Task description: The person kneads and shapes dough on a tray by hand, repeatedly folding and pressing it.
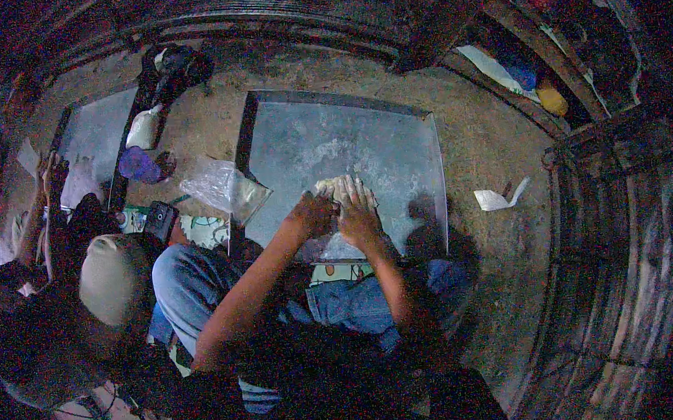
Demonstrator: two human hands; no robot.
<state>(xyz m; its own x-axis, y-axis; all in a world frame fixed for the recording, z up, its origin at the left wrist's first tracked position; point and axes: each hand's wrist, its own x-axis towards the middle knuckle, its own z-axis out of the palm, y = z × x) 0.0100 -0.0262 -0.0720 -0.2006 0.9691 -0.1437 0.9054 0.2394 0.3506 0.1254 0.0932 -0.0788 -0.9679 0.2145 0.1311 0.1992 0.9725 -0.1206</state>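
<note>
A pale lump of dough (325, 185) lies on a large square metal tray (394, 143) in front of me, with white flour smears around it. My right hand (359, 218) rests over the dough, its floury fingers stretched forward and slightly apart. Close against it, my left hand (312, 213) is curled at the dough's left side, fingers bent onto it. Much of the dough is hidden under both hands. Both forearms reach in over my jeans-clad legs.
A clear plastic bag (226, 188) overlaps the tray's left edge. Beyond it are a purple bundle (139, 165) and a white filled bag (144, 128). At left, a person in a beige cap (110, 279) works at another tray (101, 133). White paper (501, 197) lies at right.
</note>
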